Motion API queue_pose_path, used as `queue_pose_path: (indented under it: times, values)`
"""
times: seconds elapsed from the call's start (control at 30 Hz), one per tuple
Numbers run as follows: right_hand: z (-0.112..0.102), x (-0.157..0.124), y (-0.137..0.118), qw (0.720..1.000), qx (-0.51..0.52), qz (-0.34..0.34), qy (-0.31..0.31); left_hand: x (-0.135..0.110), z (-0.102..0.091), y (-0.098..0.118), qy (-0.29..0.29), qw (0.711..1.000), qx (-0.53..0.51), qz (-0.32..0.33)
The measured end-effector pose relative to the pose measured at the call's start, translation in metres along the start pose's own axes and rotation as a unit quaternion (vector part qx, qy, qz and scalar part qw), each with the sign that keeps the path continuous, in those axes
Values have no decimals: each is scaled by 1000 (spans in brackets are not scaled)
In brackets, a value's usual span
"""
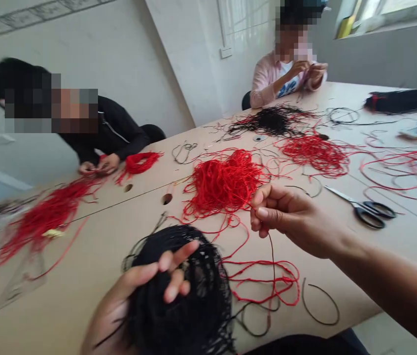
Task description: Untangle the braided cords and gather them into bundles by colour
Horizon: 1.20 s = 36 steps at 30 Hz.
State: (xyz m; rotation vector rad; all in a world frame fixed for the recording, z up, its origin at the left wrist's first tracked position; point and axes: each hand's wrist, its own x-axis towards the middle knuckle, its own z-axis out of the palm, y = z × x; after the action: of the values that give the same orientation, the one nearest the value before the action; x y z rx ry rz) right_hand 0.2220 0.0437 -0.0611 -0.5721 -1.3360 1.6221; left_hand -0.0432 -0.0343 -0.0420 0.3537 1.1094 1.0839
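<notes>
Hands both engaged: a black cord bundle (190, 305) is gripped by the left hand (127, 296) at the table (101, 231)'s near edge; one strand (270, 246), best held taut, is pinched by the right hand (290, 217).

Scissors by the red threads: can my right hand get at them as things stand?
Probably yes. The scissors lie just beyond the right hand with only bare table between. But its fingers are pinching a thin cord, which would likely need dropping first.
</notes>
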Motion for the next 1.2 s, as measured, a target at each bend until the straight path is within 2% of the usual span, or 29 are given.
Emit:
queue_pose_path:
  times: [0.03,0.1,0.23,0.43,0.53,0.63,0.7,0.8,0.87,0.9,1.03,1.1,1.17,1.2]
  values:
    - [12,4,2,999,51,13,-2,1,7,1,-40,998,-16,-44]
    - [32,11,2,995,98,14,-16,6,20,1,-87,993,-43,-66]
    - [57,16,1,987,147,-6,-61,11,32,-7,-145,984,-74,-75]
    - [64,21,-2,983,165,39,-66,11,29,-14,-188,976,-78,-72]
    - [64,23,-1,987,139,43,-74,11,28,-14,-169,983,-46,-60]
    - [60,24,3,992,102,36,-68,10,27,-10,-149,985,79,24]
    - [56,25,9,996,65,31,-49,9,26,-3,-153,957,220,111]
    - [49,29,20,999,-7,41,-20,10,24,12,-169,869,434,168]
    - [45,33,29,996,-55,62,-20,13,23,23,-169,817,526,165]
    - [43,34,33,994,-74,71,-23,14,23,28,-166,801,553,160]
    - [41,38,48,989,-115,88,-36,19,26,44,-178,767,605,118]
    - [40,39,52,988,-121,89,-42,20,28,53,-189,737,643,85]
    - [40,38,54,987,-127,87,-46,20,29,61,-195,682,701,70]
    - [40,38,55,987,-129,85,-49,19,29,65,-191,651,730,83]
